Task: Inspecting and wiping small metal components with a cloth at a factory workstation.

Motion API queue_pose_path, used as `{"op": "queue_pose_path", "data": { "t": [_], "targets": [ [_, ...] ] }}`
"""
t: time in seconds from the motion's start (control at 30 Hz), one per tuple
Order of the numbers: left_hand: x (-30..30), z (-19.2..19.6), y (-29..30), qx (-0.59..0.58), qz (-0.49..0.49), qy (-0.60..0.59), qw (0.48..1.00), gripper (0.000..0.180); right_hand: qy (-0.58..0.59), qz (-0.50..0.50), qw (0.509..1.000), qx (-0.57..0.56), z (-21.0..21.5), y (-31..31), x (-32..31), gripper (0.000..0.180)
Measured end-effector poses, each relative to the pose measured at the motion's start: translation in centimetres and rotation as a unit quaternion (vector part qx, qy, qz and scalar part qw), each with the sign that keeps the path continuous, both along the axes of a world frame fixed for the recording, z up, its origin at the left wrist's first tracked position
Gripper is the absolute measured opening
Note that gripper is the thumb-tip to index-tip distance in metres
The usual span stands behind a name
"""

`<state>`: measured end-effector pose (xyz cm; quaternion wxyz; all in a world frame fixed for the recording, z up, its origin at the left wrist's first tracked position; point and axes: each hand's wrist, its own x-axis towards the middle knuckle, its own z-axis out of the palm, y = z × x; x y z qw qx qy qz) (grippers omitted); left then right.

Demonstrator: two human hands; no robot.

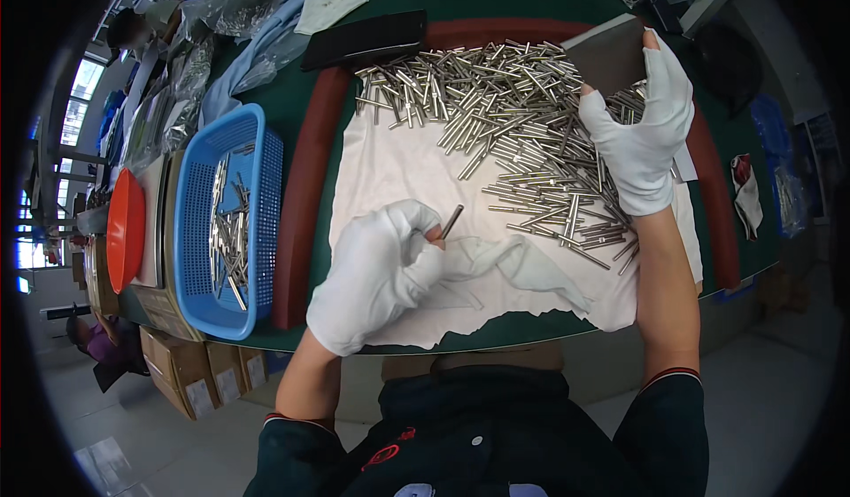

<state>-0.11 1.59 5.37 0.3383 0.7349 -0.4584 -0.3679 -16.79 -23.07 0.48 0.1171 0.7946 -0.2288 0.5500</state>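
My left hand (376, 271), in a white glove with bare fingertips, is closed around a thin metal pin (452, 221) whose end sticks up past the fingers. My right hand (645, 129), gloved the same way, grips a flat dark grey rectangular block (611, 57) between thumb and fingers, above the right side of a heap. That heap of many shiny metal pins (522, 125) spreads over a white cloth (390, 165). Beside my left hand a crumpled white rag (531, 271) lies on the cloth.
A dark red raised border (305, 196) frames the cloth on the green table. To the left stands a blue plastic basket (270, 178) with more pins inside, then a red-orange bowl (127, 231). A black phone-like slab (367, 40) and a white glove (332, 3) lie at the back.
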Motion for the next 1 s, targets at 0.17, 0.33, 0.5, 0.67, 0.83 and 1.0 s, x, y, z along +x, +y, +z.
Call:
{"op": "queue_pose_path", "data": {
  "t": [0.17,0.33,0.5,0.67,0.83,1.0],
  "targets": [
    [1.8,1.7,4.8,-0.14,0.195,-0.221,0.945,0.004,-0.044,0.028,0.998,0.02,-0.7,0.1,0.0,0.072],
    [8.4,2.7,9.6,0.023,0.207,-0.513,0.833,0.01,-0.043,0.041,0.997,0.051,-0.5,1.3,0.7,0.072],
    [11.5,1.8,10.4,0.082,0.153,-0.512,0.841,0.015,-0.054,0.028,0.994,0.092,-0.3,1.3,0.3,0.072],
    [7.0,3.3,6.4,-0.082,0.148,-0.518,0.838,0.024,-0.067,0.026,0.994,0.088,-0.3,0.9,0.4,0.072],
    [0.0,1.8,-3.2,-0.174,-0.038,-0.454,0.873,0.015,-0.077,0.026,0.993,0.082,-0.2,0.6,0.0,0.074],
    [-0.9,-1.7,-9.6,-0.167,-0.094,-0.408,0.893,0.018,-0.082,0.022,0.993,0.081,-0.6,0.7,0.5,0.074]
  ]
}}
